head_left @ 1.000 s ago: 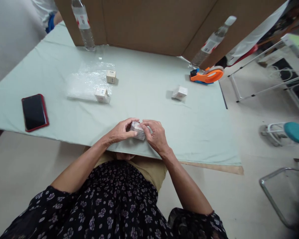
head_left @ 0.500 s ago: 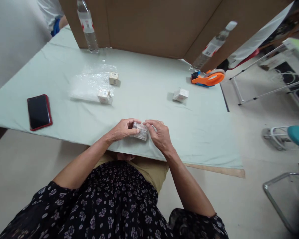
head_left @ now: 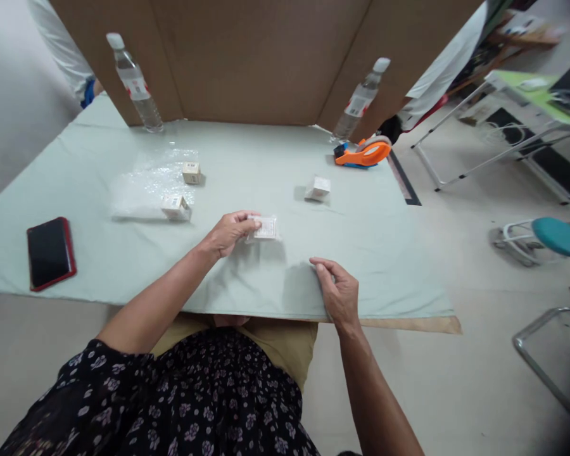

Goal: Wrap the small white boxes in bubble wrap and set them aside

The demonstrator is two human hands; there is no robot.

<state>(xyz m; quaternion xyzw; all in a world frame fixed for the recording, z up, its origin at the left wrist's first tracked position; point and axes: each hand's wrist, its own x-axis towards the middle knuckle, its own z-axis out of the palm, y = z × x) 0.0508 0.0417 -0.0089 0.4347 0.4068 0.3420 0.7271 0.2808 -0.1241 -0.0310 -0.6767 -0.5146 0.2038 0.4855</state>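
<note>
My left hand point(head_left: 230, 233) is closed on the near end of a small white box wrapped in clear plastic point(head_left: 266, 228), thumb on top. The box is raised a little over the green cloth, its printed face turned up. My right hand point(head_left: 338, 286) is apart from it, near the front edge of the table, its fingers curled and the thumb close to the index finger. Nothing shows between those fingers. A second plastic-wrapped white box point(head_left: 320, 187) stands farther back on the right.
On the left lie a sheet of bubble wrap point(head_left: 140, 193), a small bare box point(head_left: 190, 172), a wrapped box point(head_left: 175, 206) and a red-cased tablet point(head_left: 51, 253). An orange tape dispenser point(head_left: 365, 153) and two water bottles point(head_left: 142, 101) stand before a cardboard screen point(head_left: 251, 63).
My right hand has let go of the wrapped box and moved right, toward the table's front edge. My left hand has carried the box forward. The camera view has shifted.
</note>
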